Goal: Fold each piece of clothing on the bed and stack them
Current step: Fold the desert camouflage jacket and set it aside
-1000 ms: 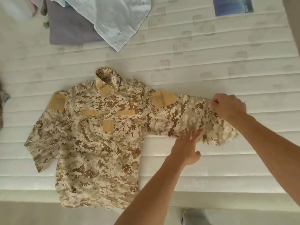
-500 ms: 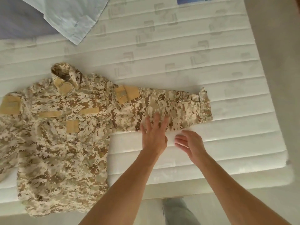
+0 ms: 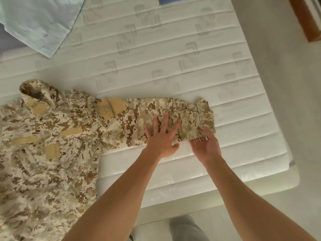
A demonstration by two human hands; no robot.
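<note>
a desert-camouflage jacket lies front-up on the white quilted mattress, its body at the left and near side, its collar toward the far left. one sleeve stretches flat to the right across the mattress, ending in a cuff short of the right edge.

the left hand lies palm-down on the sleeve's near half, fingers straight and spread, pressing the cloth flat and gripping nothing. the right hand sits just beside it at the sleeve's near edge by the cuff, palm turned up; its fingers go under the fabric while the thumb rests on top, so it pinches the sleeve's edge.

at the far left corner a pale blue shirt lies spread over a purple-grey cloth, well apart from the jacket. a dark blue label shows at the mattress's far edge. beyond the right side of the mattress is pale floor, with a piece of wooden furniture at the far right corner.
</note>
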